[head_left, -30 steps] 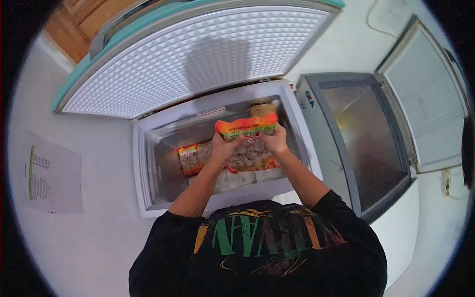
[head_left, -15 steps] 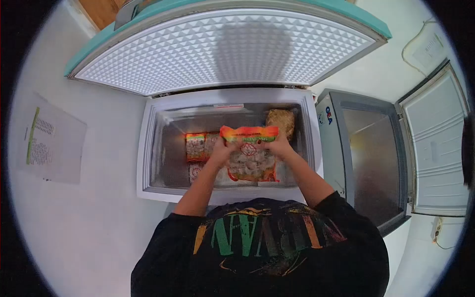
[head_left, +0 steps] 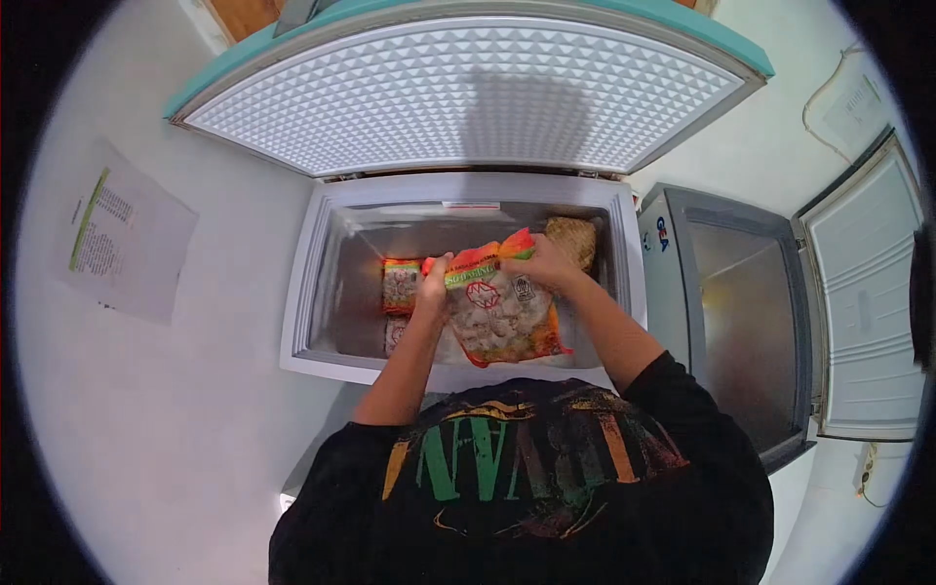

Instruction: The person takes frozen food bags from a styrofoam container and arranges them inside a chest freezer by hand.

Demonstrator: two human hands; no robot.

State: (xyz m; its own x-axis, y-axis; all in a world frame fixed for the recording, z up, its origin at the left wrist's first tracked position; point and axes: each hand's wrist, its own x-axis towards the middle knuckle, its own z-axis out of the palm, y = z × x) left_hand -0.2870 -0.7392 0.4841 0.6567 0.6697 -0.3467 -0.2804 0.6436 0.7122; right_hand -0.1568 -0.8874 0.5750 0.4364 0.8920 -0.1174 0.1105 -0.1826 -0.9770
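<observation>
A clear plastic food bag (head_left: 502, 317) with an orange and green top band is held up over the open chest freezer (head_left: 624, 292). My left hand (head_left: 434, 283) is closed on its upper left corner. At the upper right, my right hand (head_left: 546, 265) grips the orange top edge, which is bunched at that end. Pale lumps show through the plastic. Similar orange-edged packs (head_left: 401, 285) lie inside the freezer to the left of the bag. A brown woven-looking package (head_left: 572, 242) lies in the back right corner.
The freezer's raised lid (head_left: 409, 93) stands behind it. At the right is a second grey-framed freezer (head_left: 751, 322) with its white lid (head_left: 873, 292) open. A printed sheet (head_left: 136, 229) hangs on the left wall.
The bag has tilted and its top edge has become bunched at the right. My right hand has moved up along that edge. The view has shifted, with the freezer now lying farther right.
</observation>
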